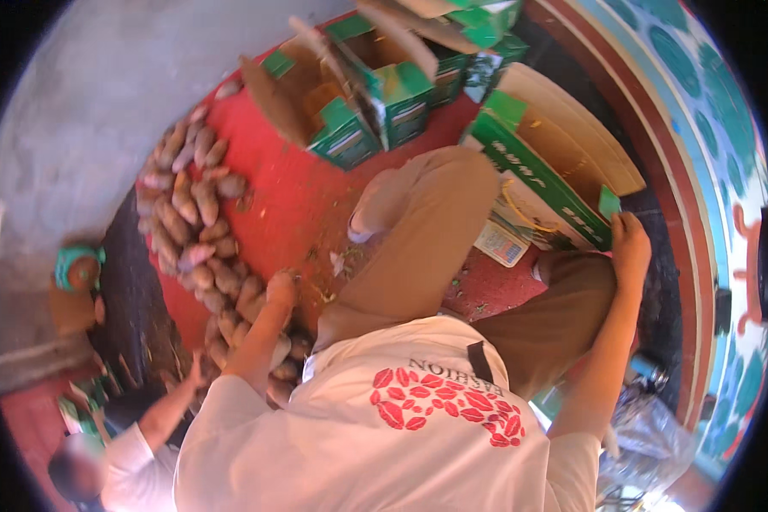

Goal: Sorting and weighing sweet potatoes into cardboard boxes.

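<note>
My right hand [630, 243] grips the near right corner of an open green and white cardboard carton [533, 171], its fingers bent over the rim. The carton stands beside my right knee, with its flaps raised and a yellow cord on its side. To the left, my left hand [282, 290] is down at the right edge of a long heap of brown and pinkish tubers [179, 209] that look like sweet potatoes. Its fingers are curled, and whatever they may hold is hidden.
More open green cartons [341, 132] stand on the red floor covering [273, 205] ahead. A small printed card [501, 244] lies by the carton. At lower left, another person's hand [194, 371] reaches to the heap. A clear plastic bag [653, 435] is at lower right.
</note>
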